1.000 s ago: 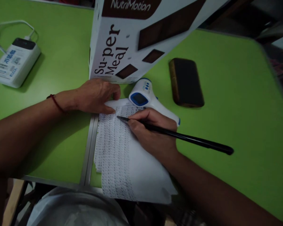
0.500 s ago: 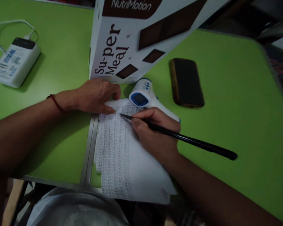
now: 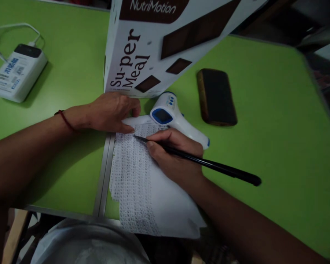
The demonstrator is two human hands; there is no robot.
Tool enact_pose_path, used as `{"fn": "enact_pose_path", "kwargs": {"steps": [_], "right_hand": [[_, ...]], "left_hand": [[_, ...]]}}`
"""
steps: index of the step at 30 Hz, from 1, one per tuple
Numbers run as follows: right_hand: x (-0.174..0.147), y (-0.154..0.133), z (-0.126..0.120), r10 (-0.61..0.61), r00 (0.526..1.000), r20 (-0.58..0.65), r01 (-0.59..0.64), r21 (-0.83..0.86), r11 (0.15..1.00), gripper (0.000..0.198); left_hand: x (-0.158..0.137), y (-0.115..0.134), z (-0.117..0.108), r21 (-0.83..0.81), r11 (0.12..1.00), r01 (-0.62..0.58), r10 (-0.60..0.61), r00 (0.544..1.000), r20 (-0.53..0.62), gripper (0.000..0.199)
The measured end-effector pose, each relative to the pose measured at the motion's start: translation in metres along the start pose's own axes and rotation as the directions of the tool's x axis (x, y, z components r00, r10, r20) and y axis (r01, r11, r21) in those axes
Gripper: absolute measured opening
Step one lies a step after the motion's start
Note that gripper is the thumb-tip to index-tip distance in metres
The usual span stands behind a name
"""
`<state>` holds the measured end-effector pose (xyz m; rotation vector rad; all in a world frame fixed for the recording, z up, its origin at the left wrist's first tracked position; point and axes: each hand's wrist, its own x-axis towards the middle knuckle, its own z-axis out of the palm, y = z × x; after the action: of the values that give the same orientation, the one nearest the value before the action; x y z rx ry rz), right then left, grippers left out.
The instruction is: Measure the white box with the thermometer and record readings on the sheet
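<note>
- Right hand [image 3: 176,156] pinches a long thin black pen [image 3: 198,161] in a writing grip, tip down on the white paper sheet filled with rows of small handwriting [image 3: 134,172].
- Change: pen tip has slid back left compared with half a second ago, now near the upper left of the written block, close to the left fingertips; the pen's free end has swung in as well. Reads as the start of a fresh row, writing ongoing.
- Left hand [image 3: 112,112] lies flat, fingers loosely spread, pressing the sheet's top left corner; holds nothing, has not moved.
- Sheet lies on the green bench [image 3: 277,121], across the metal seam [image 3: 104,172], lower edge hanging over the near rim. Unshifted.
- White-and-blue handheld infrared thermometer [image 3: 173,117] just behind the right hand, its head touching or overlapping the sheet's top edge.
- Large white-and-brown "Super Meal" carton [image 3: 154,44] stands just beyond the left hand.
- Dark phone in a brown case [image 3: 216,96] lies flat, right of the thermometer, apart from it.
- White power bank with cable [image 3: 16,71] far left, well apart.
</note>
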<state>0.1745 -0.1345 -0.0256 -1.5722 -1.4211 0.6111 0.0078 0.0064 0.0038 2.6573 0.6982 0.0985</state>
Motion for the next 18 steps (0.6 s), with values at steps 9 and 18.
{"fn": "enact_pose_path", "kwargs": {"steps": [9, 18], "right_hand": [[0.000, -0.004, -0.001, 0.027, 1.000, 0.001, -0.027, -0.052, 0.998, 0.009], [0.000, -0.003, -0.002, 0.023, 1.000, -0.003, -0.024, -0.032, 0.999, 0.010]], "left_hand": [[0.001, 0.002, 0.000, -0.004, 1.000, 0.012, -0.012, 1.000, 0.005, 0.035], [-0.001, -0.006, 0.004, -0.068, 0.995, -0.073, 0.069, 0.996, -0.061, 0.025]]}}
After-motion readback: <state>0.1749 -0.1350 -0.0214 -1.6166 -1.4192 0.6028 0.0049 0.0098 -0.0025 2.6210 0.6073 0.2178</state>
